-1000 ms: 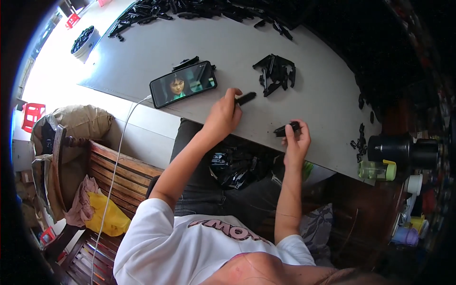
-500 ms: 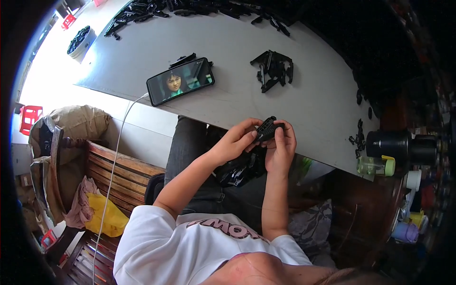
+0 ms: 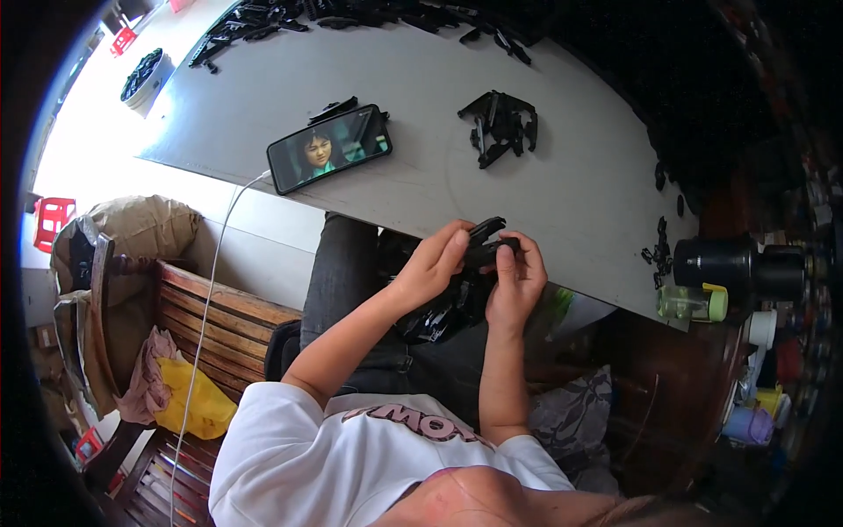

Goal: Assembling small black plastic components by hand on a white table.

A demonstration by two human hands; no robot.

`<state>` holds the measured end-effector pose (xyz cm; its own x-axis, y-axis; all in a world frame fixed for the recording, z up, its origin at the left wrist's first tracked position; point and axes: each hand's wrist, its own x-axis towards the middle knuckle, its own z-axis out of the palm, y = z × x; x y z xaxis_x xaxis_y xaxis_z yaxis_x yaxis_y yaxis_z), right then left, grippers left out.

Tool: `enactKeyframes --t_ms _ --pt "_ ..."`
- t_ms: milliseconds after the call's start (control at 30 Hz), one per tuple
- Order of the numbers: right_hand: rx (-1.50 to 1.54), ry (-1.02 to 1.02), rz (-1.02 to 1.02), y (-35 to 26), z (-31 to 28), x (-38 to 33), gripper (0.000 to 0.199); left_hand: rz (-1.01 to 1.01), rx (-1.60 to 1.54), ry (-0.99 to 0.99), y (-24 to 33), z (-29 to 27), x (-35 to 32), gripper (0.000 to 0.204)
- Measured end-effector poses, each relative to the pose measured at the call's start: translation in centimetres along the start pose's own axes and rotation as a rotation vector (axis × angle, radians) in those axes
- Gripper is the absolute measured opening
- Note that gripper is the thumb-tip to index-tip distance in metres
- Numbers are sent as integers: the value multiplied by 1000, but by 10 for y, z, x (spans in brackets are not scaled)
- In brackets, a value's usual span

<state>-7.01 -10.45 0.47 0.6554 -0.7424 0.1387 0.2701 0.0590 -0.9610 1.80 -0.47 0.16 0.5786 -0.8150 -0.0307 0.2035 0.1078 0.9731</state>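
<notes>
Left hand [image 3: 430,265]: thumb and fingers pinched an upper black part [image 3: 488,228], long and narrow, which pointed up and away from the lap.

Right hand [image 3: 516,285]: thumb and bent fingers gripped a lower black part [image 3: 481,256], just below the first. From my remote feed I could not tell whether the two parts touched or were joined.

Location: both parts were between the hands, in line with the near edge of the table [image 3: 580,202]; I could not judge their height above it.

Step in hand, as I judged it: bringing the parts together or working them against each other. The next move called, in my view, for firm pinches on both sides and careful lining-up of the two parts.

Surroundings, as I logged them: one cluster of black parts [image 3: 513,130], beyond the hands; one phone [image 3: 329,151], to its left, with white cable [image 3: 208,303]; one heap of black parts [image 3: 351,16], far edge; one lidded bottle [image 3: 683,303], near right corner.
</notes>
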Motion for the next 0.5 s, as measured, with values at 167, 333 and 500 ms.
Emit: enactKeyframes --t_ms 167,333,500 --pt "-261 -8 -172 2 -4 0 21 212 318 17 -3 7 -1 31" --pt "211 -135 85 -14 4 5 46 80 124 -116 -5 2 -1 34" --pt "296 -179 115 8 -7 8 36 21 221 -184 5 1 -1 33"
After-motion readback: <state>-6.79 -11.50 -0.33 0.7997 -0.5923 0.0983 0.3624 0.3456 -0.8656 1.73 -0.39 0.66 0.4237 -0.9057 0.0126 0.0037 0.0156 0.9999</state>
